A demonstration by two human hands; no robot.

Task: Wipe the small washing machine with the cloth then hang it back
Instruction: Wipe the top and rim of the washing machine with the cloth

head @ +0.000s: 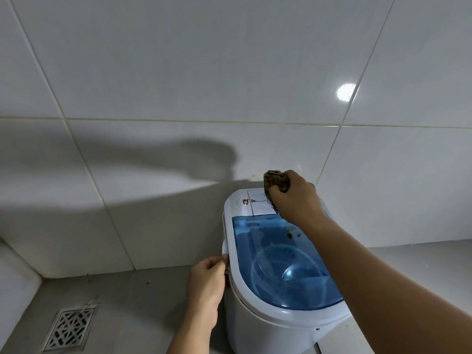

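A small white washing machine (pixel 258 312) with a clear blue lid (pixel 281 261) stands on the floor against the tiled wall. My right hand (pixel 293 198) is closed around a bunched brown checked cloth (pixel 274 180) and presses it on the white control panel (pixel 258 204) at the machine's back. My left hand (pixel 208 282) grips the machine's left side at the rim handle. Dark specks lie on the lid near the panel.
A metal floor drain grate (pixel 69 328) sits in the grey floor at lower left, with a thin stick lying across its corner. White tiled walls (pixel 178 72) close the back, and a low white ledge (pixel 15 272) runs along the left.
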